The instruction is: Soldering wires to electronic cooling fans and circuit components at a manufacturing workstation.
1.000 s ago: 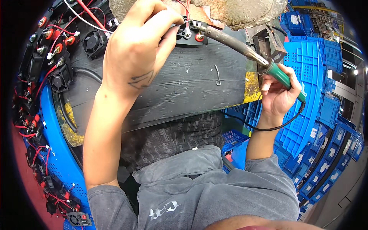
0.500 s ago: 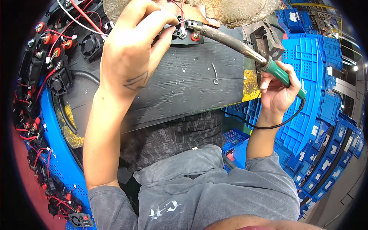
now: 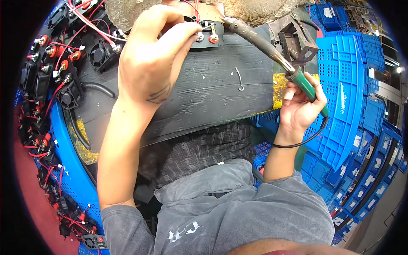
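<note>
My right hand (image 3: 298, 108) is closed around the green handle of a soldering iron (image 3: 260, 41). The iron slants up and left, and its tip lies just right of a small black panel (image 3: 220, 29), apart from the terminals. The panel carries metal screw terminals, one with a red ring (image 3: 214, 39), and thin red wires run to it. Over the panel's left part, my left hand (image 3: 148, 55) pinches a thin silvery wire (image 3: 207, 27) that looks like solder, its end by the terminals. The left fingers hide part of the panel.
A dark worn bench board (image 3: 204, 85) holds a bent piece of wire (image 3: 239, 79). Left are small black fans (image 3: 100, 57), red wires and several panels. A brownish lump (image 3: 255, 10) lies behind, a metal bracket (image 3: 297, 42) at right. Blue crates (image 3: 340, 97) stand beyond the bench.
The iron's tip has drawn away from the terminals to the right, and my right hand has come slightly lower and left. My left hand still pinches the thin wire near the terminals.
</note>
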`<action>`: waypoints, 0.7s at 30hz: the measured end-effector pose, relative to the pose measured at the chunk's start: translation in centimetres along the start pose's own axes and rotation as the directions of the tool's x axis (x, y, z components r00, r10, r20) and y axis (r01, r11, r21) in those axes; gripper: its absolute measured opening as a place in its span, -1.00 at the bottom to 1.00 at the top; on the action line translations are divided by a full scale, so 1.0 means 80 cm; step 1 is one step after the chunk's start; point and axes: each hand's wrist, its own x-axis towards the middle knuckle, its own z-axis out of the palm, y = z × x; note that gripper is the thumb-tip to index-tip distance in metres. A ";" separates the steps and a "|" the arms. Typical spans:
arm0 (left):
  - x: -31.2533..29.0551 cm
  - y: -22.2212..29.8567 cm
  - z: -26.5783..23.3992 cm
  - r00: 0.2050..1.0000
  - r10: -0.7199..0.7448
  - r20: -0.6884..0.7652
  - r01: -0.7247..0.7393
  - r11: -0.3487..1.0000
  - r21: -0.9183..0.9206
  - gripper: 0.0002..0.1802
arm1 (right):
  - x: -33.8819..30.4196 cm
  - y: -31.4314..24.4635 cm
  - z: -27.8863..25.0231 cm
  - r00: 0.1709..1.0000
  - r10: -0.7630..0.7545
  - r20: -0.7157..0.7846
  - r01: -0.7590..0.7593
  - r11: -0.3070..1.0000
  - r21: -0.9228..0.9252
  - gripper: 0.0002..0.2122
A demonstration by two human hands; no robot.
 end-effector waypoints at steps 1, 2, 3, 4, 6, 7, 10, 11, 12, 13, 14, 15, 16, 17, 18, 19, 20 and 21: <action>0.000 0.000 0.001 1.000 -0.006 -0.018 0.006 1.000 -0.002 -0.77 | -0.002 0.002 0.002 1.000 0.002 -0.008 -0.002 1.000 0.001 -0.56; 0.000 0.000 0.002 1.000 -0.002 -0.015 0.002 1.000 -0.003 -0.77 | -0.003 0.002 0.003 1.000 0.002 -0.019 -0.002 1.000 0.002 -0.55; 0.000 0.001 0.003 1.000 0.007 -0.011 -0.007 1.000 0.023 -0.77 | -0.004 0.003 0.002 1.000 0.001 -0.023 -0.001 1.000 0.005 -0.55; 0.001 0.001 0.004 1.000 0.016 -0.006 -0.016 0.999 0.050 -0.77 | -0.004 0.004 0.001 1.000 0.004 -0.025 -0.004 1.000 -0.011 -0.55; 0.000 0.001 0.005 1.000 0.018 0.007 -0.019 0.999 0.048 -0.77 | -0.004 0.005 0.001 1.000 0.008 -0.030 -0.009 1.000 -0.024 -0.55; 0.000 0.000 0.005 1.000 0.018 0.017 -0.019 0.999 0.046 -0.77 | -0.004 0.005 0.001 0.999 0.011 -0.033 -0.012 1.000 -0.019 -0.56; -0.011 -0.021 0.011 0.998 0.056 0.000 -0.056 0.998 0.035 -0.76 | -0.006 0.005 0.004 0.999 0.021 -0.041 -0.022 1.000 -0.008 -0.56; -0.011 -0.021 0.011 0.998 0.061 0.004 -0.061 0.998 0.033 -0.76 | -0.007 0.006 0.005 0.998 0.029 -0.047 -0.029 1.000 -0.006 -0.56; -0.010 -0.020 0.012 0.999 0.052 -0.004 -0.052 0.998 0.033 -0.76 | -0.007 0.007 0.004 0.998 0.028 -0.052 -0.028 1.000 -0.003 -0.56; -0.009 -0.019 0.012 0.999 0.044 -0.013 -0.043 0.998 0.034 -0.76 | -0.005 0.007 0.004 0.999 0.029 -0.032 -0.029 1.000 0.000 -0.56; -0.009 -0.018 0.011 0.999 0.046 -0.011 -0.046 0.998 0.033 -0.76 | -0.005 0.008 0.003 0.999 0.032 -0.010 -0.032 0.999 0.003 -0.56; -0.009 -0.017 0.010 0.999 0.042 -0.014 -0.041 0.998 0.039 -0.76 | -0.005 0.008 0.003 0.999 0.032 -0.012 -0.032 0.999 0.005 -0.56; -0.009 -0.017 0.009 0.999 0.038 -0.018 -0.037 0.998 0.044 -0.76 | -0.005 0.007 0.003 1.000 0.028 -0.002 -0.028 1.000 -0.012 -0.56; -0.010 -0.017 0.010 0.999 0.035 -0.014 -0.035 0.998 0.046 -0.76 | -0.004 0.009 0.003 1.000 0.030 0.009 -0.029 0.999 -0.030 -0.56; -0.010 -0.017 0.010 0.999 0.031 -0.013 -0.031 0.999 0.038 -0.75 | -0.003 0.010 0.003 0.999 0.034 0.008 -0.033 0.999 -0.030 -0.56; -0.010 -0.018 0.010 1.000 0.027 -0.012 -0.027 0.999 0.031 -0.75 | -0.003 0.010 0.004 0.999 0.035 0.010 -0.035 0.999 -0.028 -0.56; -0.010 -0.018 0.011 1.000 0.027 -0.014 -0.027 0.999 0.031 -0.75 | -0.003 0.009 0.005 0.999 0.033 0.012 -0.033 0.999 -0.028 -0.56; -0.010 -0.019 0.011 0.999 0.029 -0.016 -0.029 0.999 0.023 -0.74 | -0.003 0.008 0.005 0.999 0.032 0.012 -0.032 0.999 -0.028 -0.56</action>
